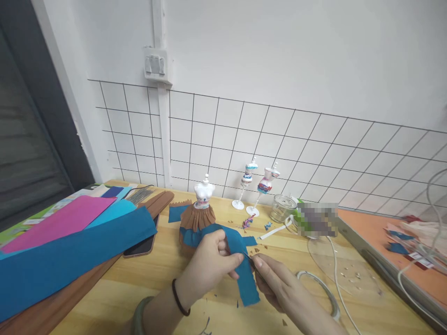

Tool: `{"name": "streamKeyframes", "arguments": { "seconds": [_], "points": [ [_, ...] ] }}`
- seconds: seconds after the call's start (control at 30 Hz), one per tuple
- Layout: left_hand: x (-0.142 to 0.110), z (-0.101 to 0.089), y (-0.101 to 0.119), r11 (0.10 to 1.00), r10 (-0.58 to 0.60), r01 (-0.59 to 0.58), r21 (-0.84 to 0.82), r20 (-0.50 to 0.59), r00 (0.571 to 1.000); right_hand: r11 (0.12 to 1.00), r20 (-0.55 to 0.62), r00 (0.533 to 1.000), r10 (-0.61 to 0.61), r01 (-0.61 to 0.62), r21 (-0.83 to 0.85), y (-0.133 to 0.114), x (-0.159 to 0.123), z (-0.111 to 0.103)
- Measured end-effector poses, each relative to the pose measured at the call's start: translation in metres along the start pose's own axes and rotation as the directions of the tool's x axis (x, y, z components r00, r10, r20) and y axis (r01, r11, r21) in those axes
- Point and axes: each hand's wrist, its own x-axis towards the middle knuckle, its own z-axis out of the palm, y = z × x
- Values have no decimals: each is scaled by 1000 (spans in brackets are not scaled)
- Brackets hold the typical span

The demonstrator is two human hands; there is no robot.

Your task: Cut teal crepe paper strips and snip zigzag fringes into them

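Note:
My left hand (214,260) pinches the edge of a blue crepe paper strip (248,288) between thumb and fingers. The strip runs from the little dress form to a loose end hanging over the table. In my right hand (275,279) is a slim dark tool that looks like tweezers (259,268), its tip touching the strip beside my left thumb. Behind my hands stands a white miniature dress form (204,193) wearing a gathered brown skirt (199,217), with a blue layer (190,237) below it. My left hand partly hides that layer.
Blue (87,251) and pink sheets (66,221) lie left, partly over a phone (141,246). Two small decorated forms (247,179) stand at the back, near a glass jar (282,208). A tape roll (323,291), a white cable (335,274) and paper scraps lie right.

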Motion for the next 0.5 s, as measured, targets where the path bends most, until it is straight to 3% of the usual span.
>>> {"name": "streamKeyframes", "arguments": {
  "seconds": [0.5],
  "points": [
    [2, -1, -3, 1000, -14, 14, 11, 3, 1000, 998, -37, 999, -16, 13, -69, 2, 0, 1]
  ]
}}
